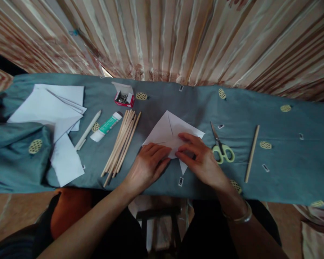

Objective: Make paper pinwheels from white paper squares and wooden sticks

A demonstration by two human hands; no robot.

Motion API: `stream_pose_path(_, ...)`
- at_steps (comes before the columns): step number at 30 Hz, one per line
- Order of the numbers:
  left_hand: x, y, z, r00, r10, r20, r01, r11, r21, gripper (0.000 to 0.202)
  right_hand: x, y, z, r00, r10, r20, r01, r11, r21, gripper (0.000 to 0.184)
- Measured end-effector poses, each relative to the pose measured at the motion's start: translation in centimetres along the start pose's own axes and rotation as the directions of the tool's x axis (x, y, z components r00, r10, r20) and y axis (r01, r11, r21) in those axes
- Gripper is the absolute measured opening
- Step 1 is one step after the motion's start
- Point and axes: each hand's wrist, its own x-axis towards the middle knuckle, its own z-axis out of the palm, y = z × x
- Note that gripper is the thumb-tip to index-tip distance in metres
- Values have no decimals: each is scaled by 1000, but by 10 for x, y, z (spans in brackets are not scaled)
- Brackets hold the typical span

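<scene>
A folded white paper (170, 131) lies on the teal cloth (286, 162) in front of me. My left hand (148, 163) rests flat on the paper's near left edge, fingers stretched out together. My right hand (198, 156) presses on the paper's near right part, fingers bent and fingertips pushing down on a fold. A small white tip of the paper (183, 166) pokes out below the right hand.
Green-handled scissors (220, 147) lie right of the paper, a single wooden stick (252, 153) farther right. On the left are a bundle of wooden sticks (122, 142), a glue tube (106, 126), a white pen (88, 130), a red pin box (123, 96) and loose white sheets (51, 111).
</scene>
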Motion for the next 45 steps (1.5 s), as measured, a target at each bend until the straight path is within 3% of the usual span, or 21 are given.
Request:
stream_pose_path(6, -3, -1, 2, 998, 56, 0, -56, 998, 17, 24, 0, -2, 7, 998, -26, -51, 23, 997, -71, 9)
stream_pose_path(14, -1, -1, 5, 999, 28, -22, -28, 1000, 10, 18, 1, -4, 10, 994, 8, -110, -14, 999, -49, 5)
stream_pose_path(39, -2, 0, 7, 1000, 26, -17, -25, 998, 60, 16, 1, -5, 10, 995, 1, -102, -10, 997, -82, 3)
stream_pose_path(45, -2, -2, 8, 1000, 19, -12, -18, 998, 55, 17, 0, -7, 10, 993, -9, -115, 0, 997, -78, 13)
